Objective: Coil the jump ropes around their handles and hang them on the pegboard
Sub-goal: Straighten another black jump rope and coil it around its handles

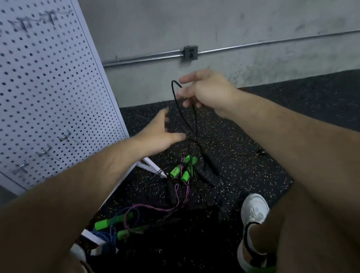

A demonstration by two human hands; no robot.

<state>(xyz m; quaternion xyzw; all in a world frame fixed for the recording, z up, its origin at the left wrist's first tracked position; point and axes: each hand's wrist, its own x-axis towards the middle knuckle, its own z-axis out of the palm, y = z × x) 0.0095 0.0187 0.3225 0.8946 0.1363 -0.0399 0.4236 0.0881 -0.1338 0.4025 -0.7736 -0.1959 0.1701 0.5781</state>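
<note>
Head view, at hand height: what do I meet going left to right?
White perforated metal pegboard → left hand, fingers spread → right hand holding the thin black jump rope. The green foam-handled jump ropes on the floor overlap the hands, so they are left out.

Black rope (178,104), green handles (175,171), pink cord (152,208) — white pegboard (30,87), speckled blk floor (256,149).

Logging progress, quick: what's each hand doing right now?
Left hand: open, holding nothing.
Right hand: holds the thin black jump rope cord.
</note>
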